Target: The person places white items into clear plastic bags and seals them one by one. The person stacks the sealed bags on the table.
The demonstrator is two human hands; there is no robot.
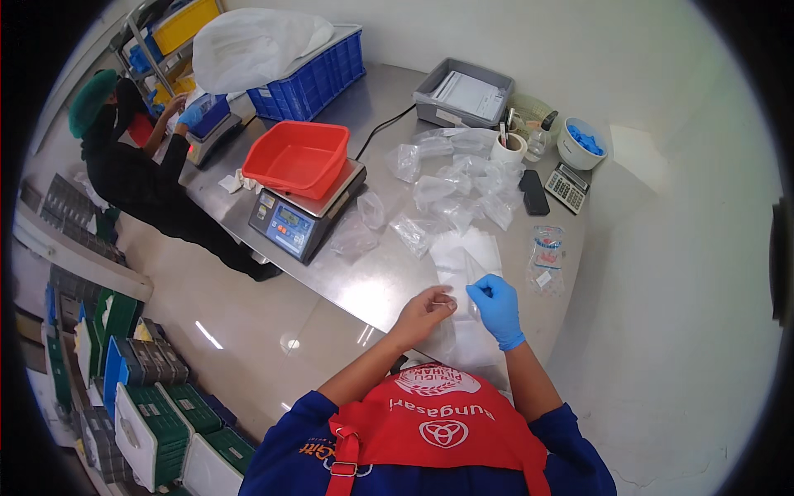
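Note:
Over the near edge of a steel table (384, 248), my bare left hand (428, 310) has its fingers curled at the side of a clear plastic bag. My right hand (496, 307), in a blue glove, pinches that clear plastic bag (472, 273) between thumb and fingers. White sheets or flat bags (468, 248) lie beneath both hands. Several opened clear bags (456, 192) are spread beyond them. A printed clear pouch (547, 254) lies right of my right hand. To the left, a red plastic basin (301, 155) sits on a digital scale (298, 220). Whether my left fingers grip film is unclear.
Farther back are a grey bin of papers (462, 93), a tape roll (508, 149), a phone (534, 193), a calculator (567, 188), a white bowl (581, 146) and a blue crate (310, 80). At the left, a co-worker (136, 167) stands by another scale. Stacked crates (155, 434) stand below left.

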